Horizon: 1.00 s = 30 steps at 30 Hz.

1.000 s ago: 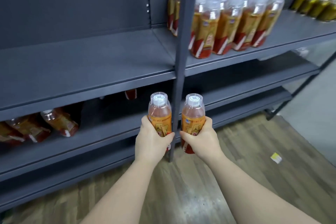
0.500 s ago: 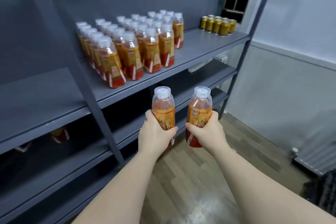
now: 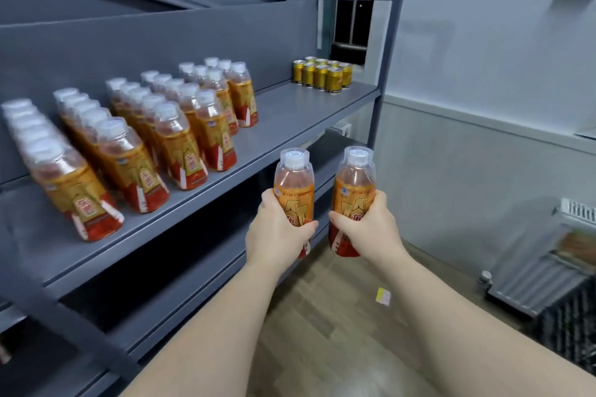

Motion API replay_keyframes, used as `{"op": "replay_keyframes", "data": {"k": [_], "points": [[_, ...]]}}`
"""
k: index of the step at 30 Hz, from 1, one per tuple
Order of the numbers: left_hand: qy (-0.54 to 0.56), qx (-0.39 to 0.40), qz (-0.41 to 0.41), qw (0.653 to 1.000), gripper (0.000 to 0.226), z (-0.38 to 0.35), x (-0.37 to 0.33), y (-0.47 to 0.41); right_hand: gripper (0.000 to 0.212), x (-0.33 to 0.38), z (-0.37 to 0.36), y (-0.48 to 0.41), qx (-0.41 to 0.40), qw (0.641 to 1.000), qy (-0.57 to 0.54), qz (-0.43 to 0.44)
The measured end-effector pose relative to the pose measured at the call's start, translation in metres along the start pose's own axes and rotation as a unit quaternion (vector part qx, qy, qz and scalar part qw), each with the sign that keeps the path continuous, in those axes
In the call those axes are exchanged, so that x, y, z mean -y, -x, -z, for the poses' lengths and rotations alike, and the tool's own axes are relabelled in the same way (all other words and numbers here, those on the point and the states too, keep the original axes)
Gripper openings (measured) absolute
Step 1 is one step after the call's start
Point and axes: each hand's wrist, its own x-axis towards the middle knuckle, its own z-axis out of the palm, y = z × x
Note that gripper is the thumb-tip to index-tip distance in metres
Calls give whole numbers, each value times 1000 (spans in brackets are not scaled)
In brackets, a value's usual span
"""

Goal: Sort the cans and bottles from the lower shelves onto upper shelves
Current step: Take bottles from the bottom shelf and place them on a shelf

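Observation:
My left hand [image 3: 277,234] grips an upright orange-labelled drink bottle [image 3: 294,180] with a clear cap. My right hand [image 3: 371,229] grips a second bottle [image 3: 354,182] of the same kind beside it. Both are held in the air in front of the upper shelf [image 3: 290,119], to the right of the rows of several matching bottles [image 3: 180,138] standing there. A cluster of several gold cans [image 3: 322,74] stands at the shelf's far right end.
Grey metal shelving runs along the left with lower shelves [image 3: 180,293] in shadow. An upright post [image 3: 385,68] ends the unit at right. A wood-look floor [image 3: 338,332] holds a small yellow scrap [image 3: 383,295]. A radiator [image 3: 541,267] stands by the right wall.
The view has swung right and up along the shelving. Both hands have carried their bottles higher, from in front of the lower shelves to the level of the upper shelf.

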Motion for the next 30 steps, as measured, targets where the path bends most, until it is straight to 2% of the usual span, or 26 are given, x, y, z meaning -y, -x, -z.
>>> {"op": "replay_keyframes", "data": {"k": [10,16,23,30], "points": [[4,13,-25,1000,77,-40,-53,-138,70,14,22,-127,-62,998,-33,-3],[2,8,-28,1000,81,-64,-69,-190,72,12,25,-183,-57,998,-20,-3],[-1,-31,-1,1000,83,-77,-77,-237,74,11,11,-254,-7,999,-39,33],[-24,-132,83,987,86,-66,-75,-267,69,34,-11,-314,91,991,-29,91]]}}
